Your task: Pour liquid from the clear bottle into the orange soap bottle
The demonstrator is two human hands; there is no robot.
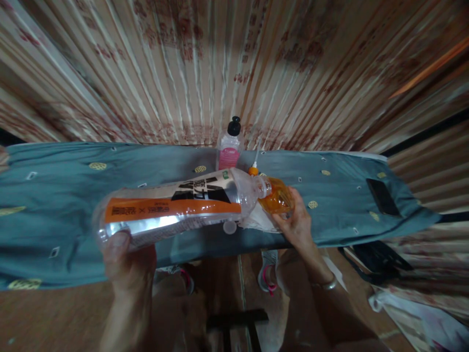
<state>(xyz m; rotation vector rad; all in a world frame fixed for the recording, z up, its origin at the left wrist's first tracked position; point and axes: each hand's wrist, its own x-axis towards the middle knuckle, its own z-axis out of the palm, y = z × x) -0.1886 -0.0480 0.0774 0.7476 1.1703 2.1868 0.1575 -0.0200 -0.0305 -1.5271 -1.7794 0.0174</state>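
My left hand [128, 256] is closed around the base end of a large clear plastic bottle [174, 208] with a silver and orange label. The bottle lies nearly level in the air, its neck pointing right. At its mouth is a small orange translucent bottle [275, 196], tilted, with my right hand [296, 220] wrapped round its far end. The two mouths meet or nearly meet; I cannot tell if they touch. Just behind them is an orange cap with a white nozzle and thin tube [253, 168]. Below the large bottle's neck lies a round whitish cap [230, 227], beside white tissue [260, 220].
A clear bottle with a black top and pink label [229, 149] stands at the back of the cloth-covered table [73, 215]. A dark phone [383, 196] lies on the right. Pleated curtains [205, 73] hang behind. A dark stool-like frame [238, 320] is below.
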